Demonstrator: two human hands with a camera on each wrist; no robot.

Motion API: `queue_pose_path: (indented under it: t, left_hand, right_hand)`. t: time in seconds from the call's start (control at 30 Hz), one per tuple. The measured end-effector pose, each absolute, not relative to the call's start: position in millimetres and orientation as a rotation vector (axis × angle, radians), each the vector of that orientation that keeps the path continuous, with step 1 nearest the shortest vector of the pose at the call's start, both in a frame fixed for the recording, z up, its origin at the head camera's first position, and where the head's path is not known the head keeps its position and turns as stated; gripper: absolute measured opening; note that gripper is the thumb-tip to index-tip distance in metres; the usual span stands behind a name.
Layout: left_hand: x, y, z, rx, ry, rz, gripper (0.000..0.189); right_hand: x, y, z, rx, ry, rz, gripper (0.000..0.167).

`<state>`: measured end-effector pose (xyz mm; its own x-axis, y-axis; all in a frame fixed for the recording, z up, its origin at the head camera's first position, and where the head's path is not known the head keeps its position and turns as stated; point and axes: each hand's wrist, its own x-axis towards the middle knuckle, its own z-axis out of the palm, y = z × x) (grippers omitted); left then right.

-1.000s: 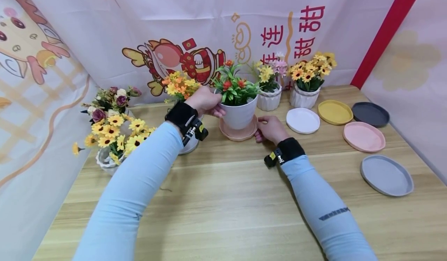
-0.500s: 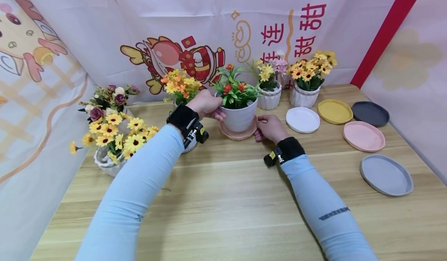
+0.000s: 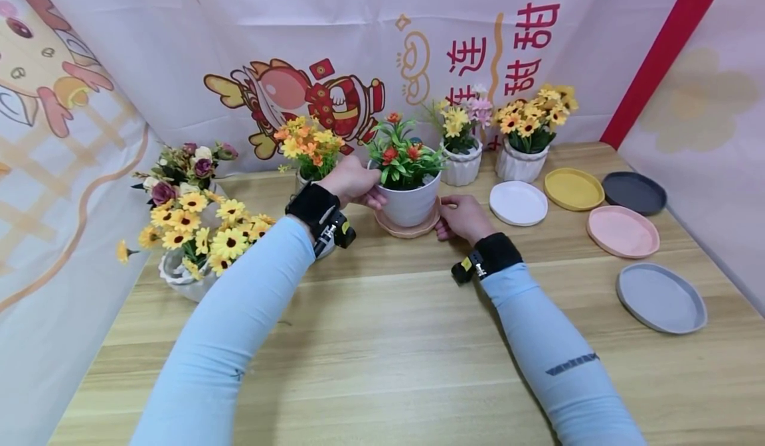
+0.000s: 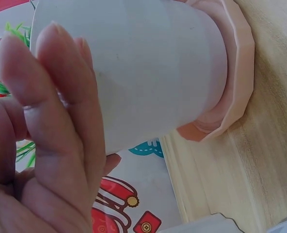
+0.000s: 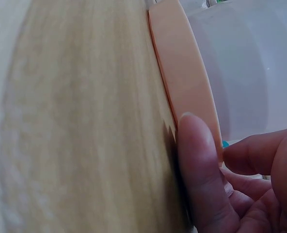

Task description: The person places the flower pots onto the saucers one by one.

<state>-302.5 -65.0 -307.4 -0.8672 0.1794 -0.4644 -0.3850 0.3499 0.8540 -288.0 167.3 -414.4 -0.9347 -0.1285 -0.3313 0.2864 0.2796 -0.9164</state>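
Observation:
A white flower pot (image 3: 409, 207) with red flowers and green leaves stands upright in a peach saucer (image 3: 408, 232). My left hand (image 3: 354, 182) grips the pot by the left of its rim. In the left wrist view, its fingers lie along the pot's pale wall (image 4: 148, 73), whose base is inside the raised edge of the saucer (image 4: 244, 63). At the saucer's right side, my right hand (image 3: 465, 220) pinches the edge. The right wrist view has thumb and finger of this hand (image 5: 250, 194) at the saucer's rim (image 5: 187, 68), close to the wood.
Two potted plants, pink-yellow (image 3: 462, 167) and yellow (image 3: 522, 162), stand behind to the right. An orange-flowered pot (image 3: 309, 150), yellow daisies (image 3: 203, 230) and purple roses (image 3: 185, 170) are left. Several saucers, white (image 3: 518, 204) to grey (image 3: 661, 298), lie right on the wooden table (image 3: 382, 353).
The pot has come down slightly into the peach saucer, and my left hand has sunk along with it. My right hand has kept its place at the saucer's edge.

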Motion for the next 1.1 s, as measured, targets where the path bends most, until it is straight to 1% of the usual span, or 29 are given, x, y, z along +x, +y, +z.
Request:
queue_pose_path:
  t: [0.23,0.5,1.1]
  left_hand:
    - [-301,-64,-309,-0.180,2.139,1.545,0.035]
    - [-299,-66,-314,-0.159,2.124,1.594,0.030]
    - [-295,-72,-321,-0.182,2.068,1.664,0.039]
  right_hand:
    - [-288,168,-413,0.139,2.225,-1.679,0.041]
    - [-289,168,-415,0.135,2.240,-1.669,0.040]
    - [-289,167,-414,0.144,2.213,-1.690,0.042]
